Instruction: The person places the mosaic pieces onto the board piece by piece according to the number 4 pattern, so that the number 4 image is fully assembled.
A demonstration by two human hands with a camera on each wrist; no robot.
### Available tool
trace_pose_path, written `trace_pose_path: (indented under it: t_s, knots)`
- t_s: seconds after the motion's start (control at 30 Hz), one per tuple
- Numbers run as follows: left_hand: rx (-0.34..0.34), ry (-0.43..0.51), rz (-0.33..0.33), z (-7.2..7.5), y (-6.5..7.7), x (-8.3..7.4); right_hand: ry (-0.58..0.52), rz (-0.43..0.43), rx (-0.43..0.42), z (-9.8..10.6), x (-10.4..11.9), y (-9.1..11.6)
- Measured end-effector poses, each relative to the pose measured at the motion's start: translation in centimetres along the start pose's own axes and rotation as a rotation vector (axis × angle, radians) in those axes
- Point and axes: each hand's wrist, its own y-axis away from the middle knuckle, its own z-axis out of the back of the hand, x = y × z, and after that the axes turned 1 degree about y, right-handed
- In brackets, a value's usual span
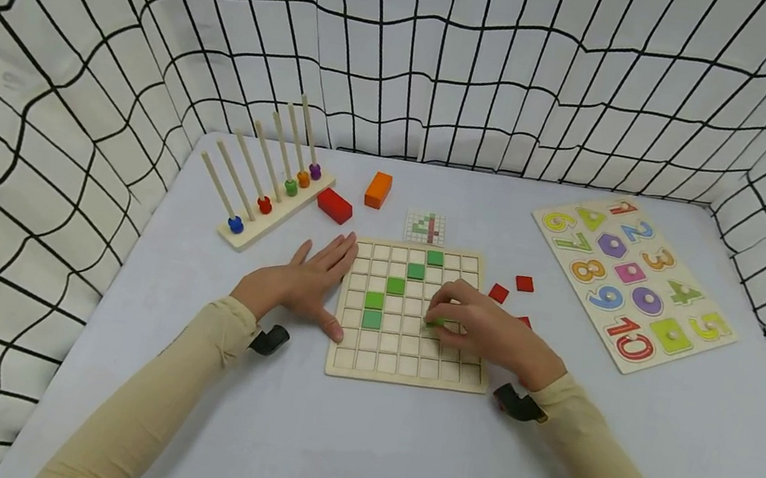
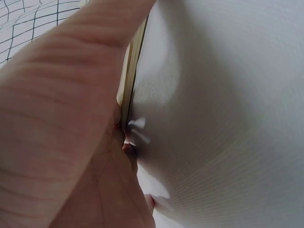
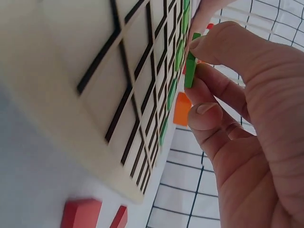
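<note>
A wooden grid board [image 1: 405, 381] lies on the white table, with several green square tiles [image 1: 395, 285] set in its cells in a slanting row. My left hand [image 1: 309, 284] rests at the board's left edge, fingers spread and thumb at the edge lower down. Over the middle right of the grid, my right hand [image 1: 485, 330] pinches a green tile [image 3: 191, 66] between thumb and fingertips. In the right wrist view that tile stands on edge, tilted from the board. Red square tiles [image 1: 498, 293] lie just right of the board, one partly covered by the right hand.
A small printed grid card [image 1: 425, 227] lies behind the board. At the back left are a peg stand [image 1: 274, 208] with coloured beads, a red block [image 1: 334, 205] and an orange block [image 1: 378, 190]. A number-and-shape puzzle [image 1: 632, 285] lies at right. Black netting [image 1: 438, 45] surrounds the table.
</note>
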Motion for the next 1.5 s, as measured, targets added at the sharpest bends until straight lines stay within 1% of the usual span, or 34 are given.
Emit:
trace_pose_path:
  t_s: [0.13, 0.3, 0.4, 0.57, 0.73, 0.9, 1.07, 1.27, 1.5]
  knots:
    - [-0.001, -0.001, -0.001, 0.0, 0.3, -0.1, -0.001, 0.009, 0.021, -0.7, 0.6, -1.3]
    - [-0.001, 0.009, -0.005, 0.0, 0.4, -0.1, -0.031, 0.029, 0.035, -1.6, 1.2, -2.7]
    - [-0.003, 0.011, -0.012, 0.1, 0.3, 0.0, -0.038, 0.032, 0.048, -2.2, 1.3, -3.3]
    - [-0.003, 0.01, -0.01, 0.0, 0.3, 0.0, -0.037, 0.011, 0.076, -2.7, 1.4, -3.9]
    - [-0.003, 0.007, -0.011, 0.0, 0.3, 0.1, -0.044, 0.003, 0.096, -2.8, 1.7, -4.2]
    - [0.001, 0.027, -0.012, -0.1, 0.3, 0.2, -0.041, 0.009, 0.095, -3.0, 1.9, -4.5]
    - [0.017, 0.006, -0.002, 0.0, 0.4, 0.1, -0.044, 0.015, 0.079, -3.2, 1.8, -4.5]
    - [0.006, -0.006, -0.009, 0.3, 0.5, -0.1, -0.05, 0.039, 0.044, -3.4, 1.6, -4.4]
    - [0.003, -0.012, -0.005, 0.2, 0.5, -0.2, -0.032, 0.029, 0.042, -3.5, 1.5, -4.1]
